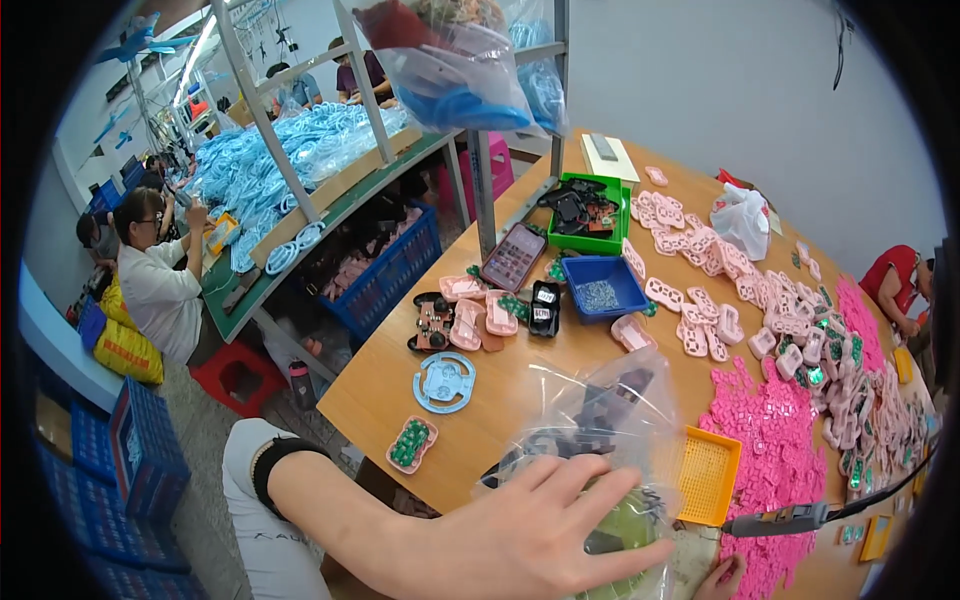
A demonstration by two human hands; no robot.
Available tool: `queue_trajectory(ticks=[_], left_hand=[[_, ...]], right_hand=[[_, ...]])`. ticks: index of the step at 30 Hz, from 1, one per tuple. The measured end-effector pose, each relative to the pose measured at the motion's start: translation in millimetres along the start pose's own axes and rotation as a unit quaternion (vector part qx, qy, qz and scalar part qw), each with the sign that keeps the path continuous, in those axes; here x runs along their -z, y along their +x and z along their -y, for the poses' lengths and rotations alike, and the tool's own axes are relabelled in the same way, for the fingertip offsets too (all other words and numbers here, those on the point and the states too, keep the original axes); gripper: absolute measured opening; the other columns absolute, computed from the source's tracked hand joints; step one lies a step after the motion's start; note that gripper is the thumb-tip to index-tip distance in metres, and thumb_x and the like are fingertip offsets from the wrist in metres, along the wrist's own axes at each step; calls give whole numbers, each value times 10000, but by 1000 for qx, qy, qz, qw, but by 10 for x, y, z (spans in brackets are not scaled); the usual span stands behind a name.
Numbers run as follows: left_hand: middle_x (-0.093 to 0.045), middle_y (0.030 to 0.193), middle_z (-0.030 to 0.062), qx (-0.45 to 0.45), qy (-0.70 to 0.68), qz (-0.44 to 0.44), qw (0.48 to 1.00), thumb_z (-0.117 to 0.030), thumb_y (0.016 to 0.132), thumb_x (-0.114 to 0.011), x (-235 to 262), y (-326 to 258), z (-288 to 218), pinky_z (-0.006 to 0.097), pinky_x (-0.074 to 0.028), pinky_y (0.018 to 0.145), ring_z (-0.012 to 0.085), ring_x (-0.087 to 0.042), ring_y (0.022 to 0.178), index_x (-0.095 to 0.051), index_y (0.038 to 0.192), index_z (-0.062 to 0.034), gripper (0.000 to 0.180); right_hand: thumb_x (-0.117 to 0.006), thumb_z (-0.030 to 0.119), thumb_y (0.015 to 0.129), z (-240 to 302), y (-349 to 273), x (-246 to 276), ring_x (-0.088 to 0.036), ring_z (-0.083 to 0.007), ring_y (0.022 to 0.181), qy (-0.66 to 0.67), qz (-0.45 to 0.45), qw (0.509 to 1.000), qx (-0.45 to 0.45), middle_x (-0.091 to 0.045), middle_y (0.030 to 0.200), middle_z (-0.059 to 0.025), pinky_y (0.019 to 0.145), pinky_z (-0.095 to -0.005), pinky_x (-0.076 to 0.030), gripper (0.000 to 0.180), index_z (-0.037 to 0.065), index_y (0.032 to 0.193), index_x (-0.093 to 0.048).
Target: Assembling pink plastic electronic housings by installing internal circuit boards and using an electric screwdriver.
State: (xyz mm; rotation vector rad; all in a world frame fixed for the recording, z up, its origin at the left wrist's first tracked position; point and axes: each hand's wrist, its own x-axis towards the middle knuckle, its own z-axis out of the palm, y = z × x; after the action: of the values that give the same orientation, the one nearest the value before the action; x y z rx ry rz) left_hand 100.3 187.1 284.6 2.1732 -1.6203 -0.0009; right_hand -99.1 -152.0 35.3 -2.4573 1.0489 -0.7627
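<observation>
My left hand (540, 525) reaches across the front of the table with its fingers spread over a clear plastic bag (640, 400). Dark pieces show through the bag, and a green, rounded thing (632, 530) lies under my fingers; its kind is unclear. At the lower edge, part of my right hand (722, 580) shows beside the bag, its fingers bent and mostly cut off. Just above that hand lies a dark, corded pen-shaped tool (780, 521). An orange mesh basket (708, 475) stands right of the bag, beside a heap of small bright pink parts (770, 450).
Pink controller shells (720, 255) spread along the table's right side. A blue tray of screws (605, 287), a green bin (590, 235), a phone (515, 254) and a light-blue ring (444, 382) sit farther left. Metal posts (482, 190) rise behind. Co-workers sit left (160, 270) and right (900, 290).
</observation>
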Motion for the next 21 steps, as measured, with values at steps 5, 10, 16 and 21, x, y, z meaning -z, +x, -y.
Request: queue_trajectory(ticks=[5, 10, 16, 21], left_hand=[[-416, 1236, 253, 1, -21, -11, 1000, -41, 652, -625, -6, 4, -9, 466, -381, 891, 376, -425, 1108, -524, 1278, -230, 661], [-406, 1258, 256, 9, -8, -59, 998, -51, 649, -620, -146, -62, 11, 464, -380, 878, 372, -424, 1114, -524, 1281, -229, 665], [-405, 1243, 284, 39, -3, -43, 998, -205, 656, -689, -193, -201, 79, 482, -389, 873, 406, -444, 1091, -477, 1330, -217, 707], [-396, 1276, 253, 55, -8, 23, 998, -98, 607, -655, 19, -210, 35, 447, -384, 853, 362, -428, 1105, -518, 1293, -229, 711]], right_hand=[[-552, 91, 908, 7, 17, -34, -606, -324, 868, 7, 5, 1000, 11, -635, 931, -195, 799, -352, -482, 180, -52, 1008, -594], [-553, 43, 901, -125, 22, -104, -613, -288, 820, 63, -12, 997, 35, -634, 922, -183, 772, -336, -493, 147, -61, 1000, -582], [-539, 38, 917, -39, 6, -91, -623, -252, 788, 82, -16, 994, 69, -640, 911, -172, 745, -304, -504, 133, -66, 991, -576], [-553, 49, 911, -9, 28, -60, -631, -264, 780, 54, -19, 995, 80, -643, 907, -182, 735, -306, -517, 160, -84, 1000, -573]])
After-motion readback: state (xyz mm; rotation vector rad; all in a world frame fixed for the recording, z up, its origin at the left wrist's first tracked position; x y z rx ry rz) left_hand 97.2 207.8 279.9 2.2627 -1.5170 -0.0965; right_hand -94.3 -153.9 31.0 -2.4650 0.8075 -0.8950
